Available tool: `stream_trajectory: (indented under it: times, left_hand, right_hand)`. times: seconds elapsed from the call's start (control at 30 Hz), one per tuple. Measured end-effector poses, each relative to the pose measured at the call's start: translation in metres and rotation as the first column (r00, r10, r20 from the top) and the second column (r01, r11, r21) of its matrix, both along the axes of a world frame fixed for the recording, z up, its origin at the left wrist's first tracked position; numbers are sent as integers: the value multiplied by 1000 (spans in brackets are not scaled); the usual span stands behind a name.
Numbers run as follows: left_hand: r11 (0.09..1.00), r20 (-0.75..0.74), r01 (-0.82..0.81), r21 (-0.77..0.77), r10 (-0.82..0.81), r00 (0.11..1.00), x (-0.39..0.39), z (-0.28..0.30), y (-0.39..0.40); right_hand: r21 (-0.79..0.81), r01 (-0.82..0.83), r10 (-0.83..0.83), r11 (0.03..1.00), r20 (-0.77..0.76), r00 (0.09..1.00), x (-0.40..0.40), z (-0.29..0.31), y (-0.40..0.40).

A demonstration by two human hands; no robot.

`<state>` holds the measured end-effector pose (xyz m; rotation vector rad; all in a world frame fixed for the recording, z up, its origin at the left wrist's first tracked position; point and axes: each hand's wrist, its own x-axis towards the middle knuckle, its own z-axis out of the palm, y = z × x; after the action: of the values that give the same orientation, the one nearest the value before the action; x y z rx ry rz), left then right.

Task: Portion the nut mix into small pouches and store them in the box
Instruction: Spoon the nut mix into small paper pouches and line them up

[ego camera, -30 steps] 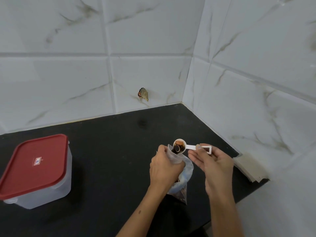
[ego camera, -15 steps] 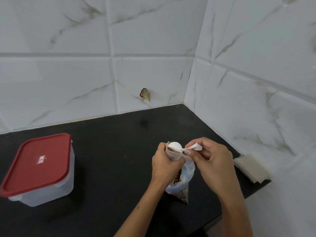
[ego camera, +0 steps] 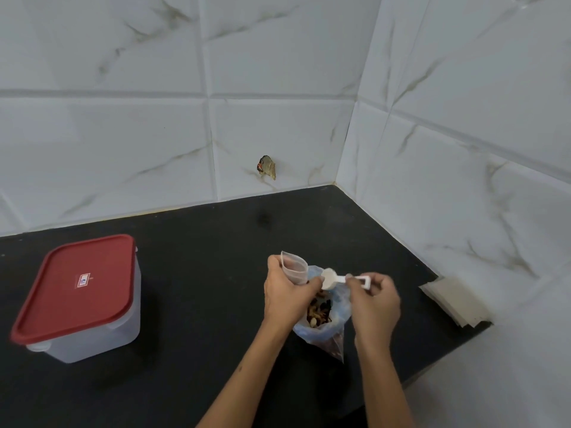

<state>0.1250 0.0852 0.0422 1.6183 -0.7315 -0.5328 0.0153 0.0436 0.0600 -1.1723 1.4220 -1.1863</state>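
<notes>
The nut mix (ego camera: 319, 313) sits in an open blue-tinted clear bag (ego camera: 327, 332) standing on the black surface (ego camera: 200, 273) near its right edge, between the two forearms. The small pouch (ego camera: 295, 268) is held directly above and just to the far-left of the bag mouth, its opening facing up and toward the right.

Left hand (ego camera: 285, 299): the fingers are curled around the lower part of the pouch, clamping it upright. This hand also touches the left side of the bag.

Right hand (ego camera: 374, 302): the fingers pinch the flat handle of the white measuring spoon (ego camera: 332, 278). The spoon's long axis runs roughly left to right, handle toward the right edge of the surface, bowl pointing at the pouch. The bowl lies just beside the pouch rim and above the bag mouth. Whether the bowl carries any mix cannot be told from this view.

Governing relation: the nut mix lies straight below the spoon bowl, and the pouch mouth lies just to the bowl's left. The right hand is the nearer hand for both scooping and tipping.

The box (ego camera: 80, 299), with its red lid (ego camera: 77, 285) closed, stands well apart near the left edge of the surface. A stack of flat spare pouches (ego camera: 457, 304) lies at the right edge, against the wall.
</notes>
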Motion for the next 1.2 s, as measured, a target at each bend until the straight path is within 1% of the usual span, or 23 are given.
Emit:
stream_trajectory:
  times: [0.07,0.13,0.2,0.27,0.33,0.37,0.4,0.43,0.47,0.5,0.53,0.57,0.6,0.63,0.67,0.7,0.73,0.77,0.8,0.9,1.0,1.1,1.2]
  left_hand:
    - [1000,-50,14,5,-13,999,2,0,1]
    - [999,-130,36,-5,-36,991,4,2,4]
    - [998,-221,51,-46,-60,973,3,7,8]
    - [995,-288,47,-87,-70,955,5,11,8]
    - [994,-323,39,-100,-69,944,9,12,5]
    - [992,-314,54,-112,-87,945,12,12,5]
    - [988,-304,84,-130,-120,945,13,12,4]
    - [983,-305,113,-145,-153,940,14,13,3]
    - [980,-318,127,-150,-170,933,15,15,3]
    - [979,-320,135,-151,-177,931,16,17,3]
    - [980,-310,133,-149,-174,935,17,18,3]
    - [981,-284,134,-137,-168,944,19,19,2]
    - [982,-277,139,-127,-169,946,19,19,2]
    - [984,-305,143,-109,-170,937,20,21,3]
    - [985,-334,148,-90,-170,927,20,22,4]
    - [984,-337,151,-100,-176,925,20,25,6]
    - [982,-326,145,-122,-178,928,20,27,8]
    - [981,-311,139,-136,-176,934,18,28,10]
    - [983,-316,132,-128,-167,934,19,26,12]
    - [987,-340,120,-108,-150,928,24,17,16]
    - [978,-264,116,-176,-161,951,31,14,24]
    - [952,-208,163,-258,-219,953,38,15,30]
    - [940,-170,165,-298,-223,960,43,15,30]
  right_hand:
    - [98,-29,39,995,-104,994,4,-16,0]
    - [170,-51,92,984,-238,967,6,-25,-1]
    - [165,-87,147,982,-400,905,5,-26,0]
    - [116,-151,190,982,-559,807,4,-22,2]
    - [135,-232,258,963,-707,658,5,-14,2]
    - [170,-256,292,952,-760,581,6,-10,2]
    - [188,-266,306,945,-795,524,6,-4,2]
    - [168,-279,293,946,-812,505,7,2,1]
    - [110,-306,267,946,-800,537,8,8,1]
    - [25,-350,250,936,-747,616,8,16,2]
    - [-57,-397,271,916,-641,718,10,25,3]
    - [-116,-443,334,889,-498,800,13,36,4]
    - [-144,-502,424,853,-368,827,15,47,6]
    - [-150,-576,513,804,-314,799,18,55,8]
    - [-145,-653,583,744,-337,739,21,61,9]
    - [-131,-711,621,691,-397,676,23,63,10]
    - [-118,-745,626,657,-465,626,26,64,10]
    - [-110,-758,612,643,-520,595,27,64,9]
    - [-104,-758,598,645,-548,584,29,62,6]
    - [-77,-740,605,668,-523,600,27,57,-2]
    - [-67,-731,626,679,-467,625,23,54,-7]
    - [-78,-711,615,699,-441,654,17,50,-7]
    - [-124,-697,602,707,-412,684,9,47,-6]
